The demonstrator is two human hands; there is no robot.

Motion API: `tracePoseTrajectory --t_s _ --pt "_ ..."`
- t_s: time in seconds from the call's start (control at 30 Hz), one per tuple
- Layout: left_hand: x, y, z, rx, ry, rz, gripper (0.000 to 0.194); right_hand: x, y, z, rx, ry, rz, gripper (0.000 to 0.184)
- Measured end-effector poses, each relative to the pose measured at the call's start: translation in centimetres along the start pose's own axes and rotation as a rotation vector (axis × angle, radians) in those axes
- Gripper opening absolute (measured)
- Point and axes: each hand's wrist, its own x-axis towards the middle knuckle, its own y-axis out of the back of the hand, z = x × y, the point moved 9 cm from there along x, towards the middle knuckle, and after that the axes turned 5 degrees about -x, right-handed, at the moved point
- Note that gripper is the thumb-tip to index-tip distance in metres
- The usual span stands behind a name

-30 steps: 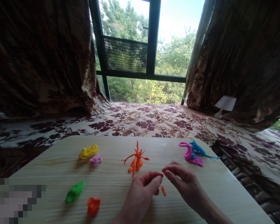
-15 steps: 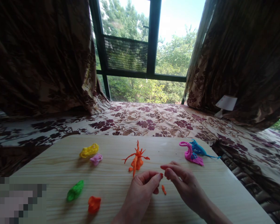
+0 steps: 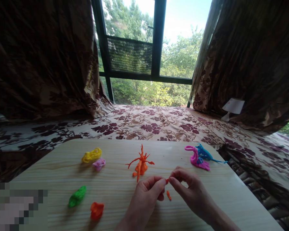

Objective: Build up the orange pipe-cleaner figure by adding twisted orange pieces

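Between finger and thumb, my left hand [image 3: 150, 192] pinches a small piece of orange modelling clay [image 3: 167, 181]. My right hand [image 3: 189, 187] has its thumb and forefinger closed on the other end of that same piece, the two hands almost meeting. Just below them a thin orange strip of clay [image 3: 169, 195] lies on the table. Beyond my left hand stands an orange clay figure [image 3: 141, 166] with thin branching arms, a small orange blob beside its base. An orange clay lump [image 3: 97, 210] rests to the left, nearer me.
On the wooden table [image 3: 120, 195] lie a green clay lump [image 3: 77, 196], yellow clay strands [image 3: 91, 155] and a pale pink lump [image 3: 99, 164] at left. A magenta clay figure [image 3: 195, 158] and a blue one [image 3: 204, 152] touch at the right. Behind is a patterned cloth [image 3: 150, 123].
My right thumb and forefinger have closed from apart onto the orange piece held by my left hand. My left hand stays almost where it was.
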Motion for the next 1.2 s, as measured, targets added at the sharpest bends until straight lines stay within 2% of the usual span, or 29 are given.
tracePoseTrajectory --t_s 0.23,0.33,0.57,0.67,0.77,0.8,0.87,0.93,0.97,1.03,1.1,1.13,1.2 --pt "-0.2 -0.2 0.0 -0.085 0.011 0.002 0.024 -0.1 0.0 -0.2 0.019 -0.018 -0.024 0.024" --pt "-0.4 0.0 0.0 -0.149 0.013 0.040 0.024 0.0 0.0 0.2 0.059 -0.036 0.006 0.017" --pt "0.2 -0.2 -0.3 -0.111 -0.003 -0.042 0.025 -0.1 -0.5 0.5 0.128 -0.017 0.021 0.013" --pt "-0.3 -0.9 -0.1 -0.084 0.002 -0.080 0.025 -0.3 -0.4 0.7 0.226 -0.063 0.027 0.013" --pt "-2.6 -2.9 1.3 -0.003 0.069 -0.276 0.023 -0.2 -0.2 1.4 0.382 -0.169 0.025 0.015" --pt "-3.7 -3.4 1.8 0.032 0.138 -0.354 0.020 0.0 0.1 1.5 0.416 -0.193 0.029 0.016" --pt "-5.5 -3.5 4.0 0.067 0.216 -0.478 0.016 0.7 0.8 1.3 0.451 -0.199 0.044 0.016" --pt "-5.5 -2.2 8.1 -0.022 0.082 -0.487 0.019 2.0 1.5 0.8 0.470 -0.171 0.057 0.017" --pt "-4.6 -0.5 10.4 -0.081 -0.038 -0.389 0.021 2.8 1.7 0.5 0.480 -0.152 0.063 0.017" --pt "-2.3 4.3 13.8 -0.189 -0.281 -0.090 0.021 4.7 1.8 -0.2 0.493 -0.119 0.068 0.018" --pt "-0.3 8.3 14.7 -0.190 -0.413 0.161 0.019 6.7 1.3 -0.9 0.488 -0.092 0.056 0.018" --pt "0.5 9.8 14.5 -0.155 -0.451 0.255 0.022 7.6 0.8 -1.2 0.480 -0.080 0.043 0.018" --pt "1.8 11.3 13.1 -0.083 -0.459 0.348 0.027 9.0 -0.4 -1.7 0.458 -0.059 0.010 0.017"
